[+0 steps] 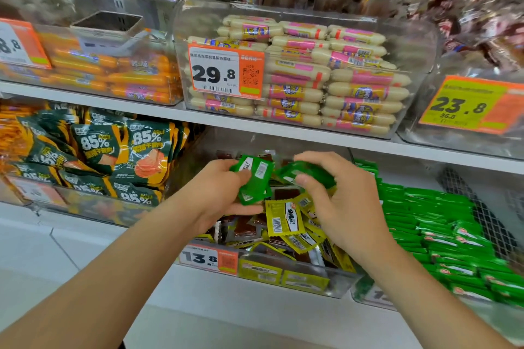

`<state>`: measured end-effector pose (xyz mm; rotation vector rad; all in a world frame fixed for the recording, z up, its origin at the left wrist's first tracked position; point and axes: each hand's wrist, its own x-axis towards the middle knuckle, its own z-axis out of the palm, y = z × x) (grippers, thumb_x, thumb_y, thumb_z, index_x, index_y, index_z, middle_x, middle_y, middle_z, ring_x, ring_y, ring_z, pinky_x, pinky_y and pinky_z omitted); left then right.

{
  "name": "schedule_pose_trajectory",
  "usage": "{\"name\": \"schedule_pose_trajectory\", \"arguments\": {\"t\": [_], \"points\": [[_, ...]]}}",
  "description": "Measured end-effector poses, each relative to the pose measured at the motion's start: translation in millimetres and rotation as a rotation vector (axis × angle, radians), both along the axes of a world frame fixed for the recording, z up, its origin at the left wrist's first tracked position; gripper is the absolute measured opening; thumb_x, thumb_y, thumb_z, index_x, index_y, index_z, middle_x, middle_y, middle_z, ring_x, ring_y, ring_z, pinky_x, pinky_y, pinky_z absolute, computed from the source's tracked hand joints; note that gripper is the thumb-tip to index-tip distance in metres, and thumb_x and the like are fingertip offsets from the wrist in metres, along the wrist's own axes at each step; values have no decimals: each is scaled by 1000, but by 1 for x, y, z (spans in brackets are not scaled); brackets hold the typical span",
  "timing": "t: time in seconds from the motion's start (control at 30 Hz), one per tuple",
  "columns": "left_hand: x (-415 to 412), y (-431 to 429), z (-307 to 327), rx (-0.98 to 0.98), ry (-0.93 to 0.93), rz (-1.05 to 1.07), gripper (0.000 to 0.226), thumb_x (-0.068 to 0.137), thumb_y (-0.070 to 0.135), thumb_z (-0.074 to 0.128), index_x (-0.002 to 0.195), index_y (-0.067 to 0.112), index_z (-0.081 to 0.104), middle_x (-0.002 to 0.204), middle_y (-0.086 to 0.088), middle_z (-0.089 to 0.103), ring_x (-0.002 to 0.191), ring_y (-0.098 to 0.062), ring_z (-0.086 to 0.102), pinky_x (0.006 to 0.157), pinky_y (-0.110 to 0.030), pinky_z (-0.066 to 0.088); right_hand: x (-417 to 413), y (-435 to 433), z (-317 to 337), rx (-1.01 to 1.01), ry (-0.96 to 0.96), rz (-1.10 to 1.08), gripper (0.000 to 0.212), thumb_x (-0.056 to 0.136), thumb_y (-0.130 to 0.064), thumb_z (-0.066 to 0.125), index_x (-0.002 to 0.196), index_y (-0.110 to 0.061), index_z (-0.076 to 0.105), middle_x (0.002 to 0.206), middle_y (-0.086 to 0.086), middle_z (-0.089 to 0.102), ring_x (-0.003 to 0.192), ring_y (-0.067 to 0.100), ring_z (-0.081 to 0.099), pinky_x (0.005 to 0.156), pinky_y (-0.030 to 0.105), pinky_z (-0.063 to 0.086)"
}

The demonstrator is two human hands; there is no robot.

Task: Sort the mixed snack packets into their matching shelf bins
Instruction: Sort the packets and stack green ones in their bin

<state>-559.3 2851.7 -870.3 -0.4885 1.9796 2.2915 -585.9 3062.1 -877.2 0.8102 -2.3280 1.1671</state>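
Your left hand [218, 195] grips a small stack of green packets [255, 181], thumb curled over the top and fingers underneath (the barcode side of the top one faces you). Your right hand [343, 207] is curled round another green packet [307, 173], its fingers closed over it so that only part of the wrapper shows. The two grips sit close together, their packets nearly touching, just above the mixed bin [344, 282]. This is a clear tub directly beneath both hands, with yellow packets [283, 218] and brown packets [243, 228] jumbled together in it. Its 13.8 price tag [208, 258] hangs below your left wrist. Just outside your right hand lies the neighbouring bin's heap of matching green stock [442, 224]. Beyond your left hand, dark green 85% pouches [147, 150] fill the next bin.
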Motion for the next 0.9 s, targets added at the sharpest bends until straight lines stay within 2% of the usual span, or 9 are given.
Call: {"name": "schedule_pose_trajectory", "arguments": {"t": [0.1, 0.23, 0.33, 0.43, 0.57, 0.67, 0.77, 0.83, 0.9], "points": [[-2, 2, 0, -17, -63, 17, 24, 108, 8, 52, 132, 8, 53, 113, -16, 74, 85, -27, 79, 71, -42, 66, -4, 12, -3, 320, 71, 185, 29, 96, -18, 72, 122, -30, 72, 115, -22, 70, 104, -11, 61, 92, 5, 43], [-6, 3, -6, -237, -73, 27, 36, 109, 14, 51, 145, 10, 50, 120, -13, 70, 83, -25, 79, 73, -40, 66, -9, 18, -9, 638, -71, 249, 23, 101, -27, 67, 122, -36, 69, 111, -20, 70, 98, -1, 62, 87, 23, 51], [-11, 5, -9, -281, -85, 33, 44, 109, 14, 51, 152, 11, 43, 125, -12, 68, 83, -25, 79, 73, -41, 66, -9, 23, -7, 557, -108, 209, 26, 101, -28, 66, 126, -37, 67, 114, -25, 67, 96, -10, 57, 85, 7, 41], [-14, 8, -9, -331, -111, 12, 42, 109, 9, 47, 151, 8, 42, 127, -13, 66, 80, -26, 79, 75, -44, 66, -10, 23, -7, 367, -129, 107, 26, 102, -30, 64, 128, -34, 64, 114, -23, 66, 100, -11, 58, 84, 5, 39], [-14, 13, -7, -354, -102, -7, 52, 109, 5, 44, 159, 10, 30, 105, 1, 62, 91, -27, 76, 70, -40, 66, -16, 15, -10, -13, -376, -52, 27, 104, -34, 62, 129, -25, 65, 114, -15, 71, 102, 1, 65, 91, 31, 52], [-17, 16, -9, -406, -106, -41, 44, 109, 6, 44, 153, 10, 38, 108, -2, 63, 95, -26, 73, 68, -38, 66, -18, 4, -19, -172, -690, -77, 32, 104, -40, 62, 130, -22, 65, 113, -8, 72, 102, 13, 71, 95, 42, 57], [-21, 18, -10, -493, -114, -54, 42, 108, 10, 44, 150, 18, 42, 115, -6, 66, 94, -21, 70, 61, -31, 63, -21, -8, -24, -160, -685, -129, 13, 100, -37, 67, 99, -25, 70, 92, -4, 72, 85, 22, 76, 81, 52, 63], [-23, 19, -10, -503, -106, -62, 41, 108, 12, 44, 149, 21, 43, 113, -6, 70, 88, -17, 69, 63, -30, 58, -25, -14, -26, -104, -623, -170, 20, 98, -35, 69, 85, -20, 67, 86, 4, 73, 78, 27, 76, 75, 53, 64], [-23, 20, -10, -468, -94, -60, 40, 109, 13, 44, 147, 22, 46, 111, -7, 73, 82, -15, 68, 64, -29, 51, -26, -17, -24, -74, -576, -174, 17, 98, -34, 70, 90, -20, 67, 89, 0, 74, 75, 18, 73, 72, 37, 63]]}}
